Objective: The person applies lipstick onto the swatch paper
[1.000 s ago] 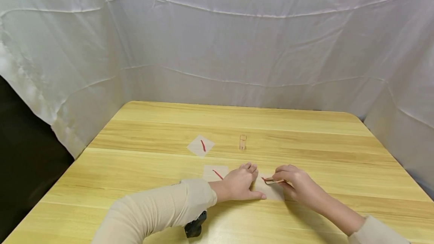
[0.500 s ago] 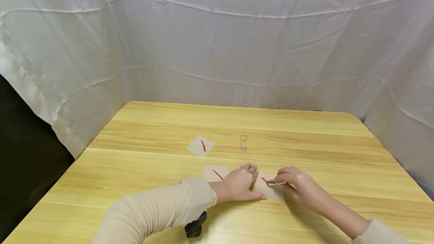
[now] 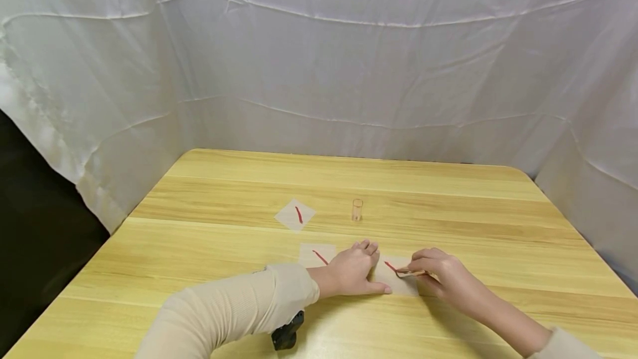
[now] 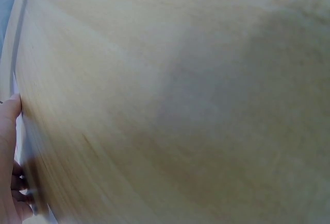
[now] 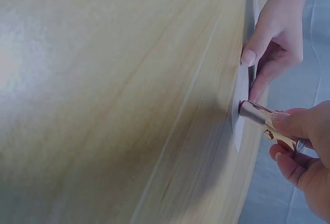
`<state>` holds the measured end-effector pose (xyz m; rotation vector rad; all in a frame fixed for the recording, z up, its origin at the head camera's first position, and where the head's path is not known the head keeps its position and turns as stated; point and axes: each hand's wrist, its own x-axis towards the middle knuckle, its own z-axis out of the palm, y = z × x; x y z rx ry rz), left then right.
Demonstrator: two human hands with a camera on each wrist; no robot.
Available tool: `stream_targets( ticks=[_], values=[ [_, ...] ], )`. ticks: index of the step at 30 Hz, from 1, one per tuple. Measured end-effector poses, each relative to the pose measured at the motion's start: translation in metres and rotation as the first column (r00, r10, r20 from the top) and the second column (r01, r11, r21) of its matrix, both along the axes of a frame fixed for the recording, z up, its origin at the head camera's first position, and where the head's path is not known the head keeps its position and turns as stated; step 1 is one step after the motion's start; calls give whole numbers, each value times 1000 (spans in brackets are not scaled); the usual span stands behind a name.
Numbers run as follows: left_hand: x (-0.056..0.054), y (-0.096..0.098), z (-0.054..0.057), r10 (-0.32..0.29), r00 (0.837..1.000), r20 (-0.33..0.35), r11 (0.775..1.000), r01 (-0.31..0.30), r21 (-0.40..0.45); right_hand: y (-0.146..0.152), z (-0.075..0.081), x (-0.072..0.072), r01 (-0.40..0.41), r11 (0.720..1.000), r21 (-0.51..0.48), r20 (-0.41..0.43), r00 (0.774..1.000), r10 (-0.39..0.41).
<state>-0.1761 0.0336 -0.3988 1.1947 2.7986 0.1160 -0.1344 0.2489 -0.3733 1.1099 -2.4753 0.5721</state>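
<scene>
My right hand (image 3: 448,277) pinches a lipstick (image 5: 256,115) with a pinkish-gold case between thumb and fingers. Its red tip touches a small white paper square (image 3: 396,285), at the lower end of a slanting red stroke (image 3: 391,266). My left hand (image 3: 350,271) lies flat across the left part of that paper, fingers stretched out and thumb toward the lipstick. Part of a second square of paper (image 3: 307,255) with a red line is hidden under the left wrist. In the left wrist view, only the edge of the left hand (image 4: 9,152) shows.
Farther back on the table (image 3: 224,193), a third paper (image 3: 287,216) lies turned like a diamond, with a red stroke on it. To its right stands a small clear cap (image 3: 357,210). A black device (image 3: 287,332) hangs under the left sleeve. White curtains (image 3: 349,71) surround the table.
My right hand has drawn the lipstick a little down and to the right, and the red stroke on the paper has grown longer. The left hand has stayed in place.
</scene>
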Motion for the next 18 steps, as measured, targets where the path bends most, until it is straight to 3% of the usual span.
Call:
stream_targets(
  ticks=[18],
  values=[
    [0,0,-1,-6,1000,-13,1000,6,-5,7,1,5,-22,1000,21,-17,1000,22]
  ],
)
